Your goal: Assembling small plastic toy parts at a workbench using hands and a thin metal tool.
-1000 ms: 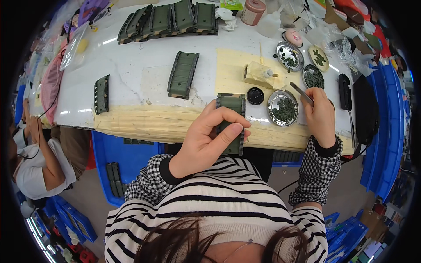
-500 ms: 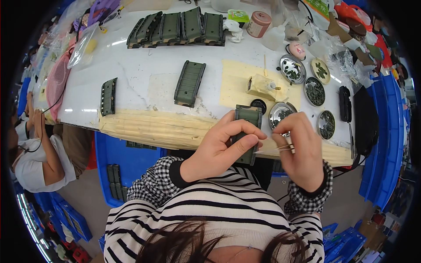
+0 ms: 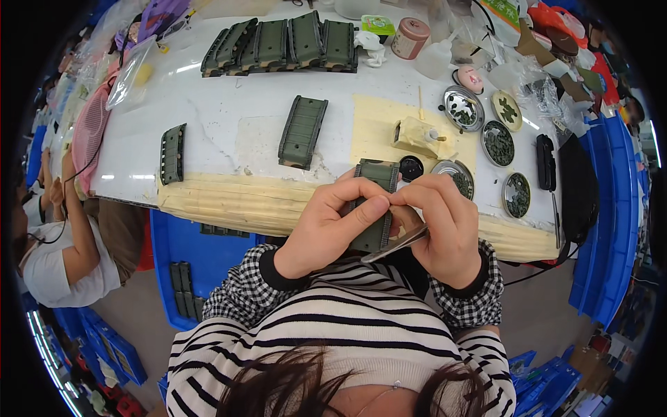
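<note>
My left hand (image 3: 332,224) is closed around a green camouflage plastic piece (image 3: 378,171), long and ribbed like a toy tank hull part, held at the table's front edge. Metal tweezers (image 3: 394,244) lie in my right hand (image 3: 446,228), slanting down toward my body below the fingers. The right thumb and forefinger are pinched at the piece, touching the left fingertips; whatever is between them is too small to make out. Just beyond the hands are a round metal dish of small green parts (image 3: 461,182) and a small black round cap (image 3: 411,167).
Similar green pieces (image 3: 303,132) lie on the white table, with a row of them (image 3: 278,46) at the back. More dishes of tiny parts (image 3: 499,144) stand at right, beside a tape-wrapped block (image 3: 415,136). A blue bin (image 3: 201,258) sits below left; another person (image 3: 73,243) is at far left.
My right hand has moved left from beside the dish to the held piece, meeting my left fingertips. The tweezers have swung to point down toward me. The piece has shifted slightly left.
</note>
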